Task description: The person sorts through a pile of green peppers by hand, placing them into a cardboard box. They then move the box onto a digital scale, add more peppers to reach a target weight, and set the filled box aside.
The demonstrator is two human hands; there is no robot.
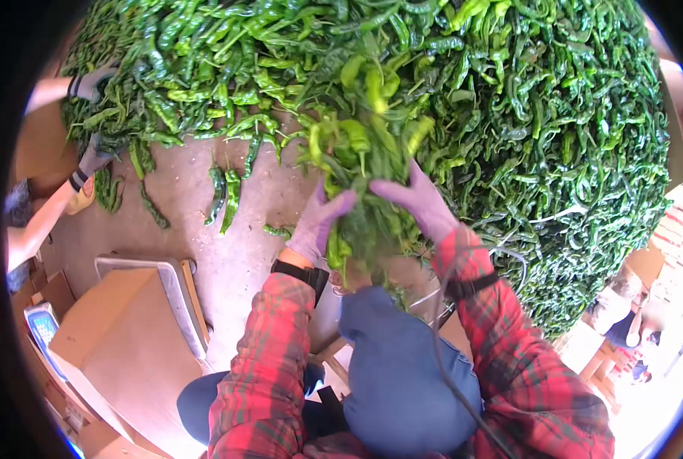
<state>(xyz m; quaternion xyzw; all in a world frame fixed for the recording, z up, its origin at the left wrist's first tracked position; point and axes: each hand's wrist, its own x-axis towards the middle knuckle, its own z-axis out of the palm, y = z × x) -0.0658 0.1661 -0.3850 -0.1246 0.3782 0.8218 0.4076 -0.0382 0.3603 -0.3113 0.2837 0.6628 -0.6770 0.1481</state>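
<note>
A huge heap of green chili peppers [510, 115] covers the table's far and right side. Both my hands wear pale purple gloves and cup a bunch of peppers [368, 176] between them, lifted over the table's near edge. My left hand [318, 222] presses the bunch from the left, my right hand [422, 203] from the right. My sleeves are red plaid, with a dark band at each wrist. A blue-clad knee [395, 367] is right below the bunch.
Another person's gloved hands [92, 84] reach into the heap at the far left. A few loose peppers [226, 195] lie on the bare tabletop [188, 183]. A cardboard box [119, 344] and a scale [43, 325] stand at lower left.
</note>
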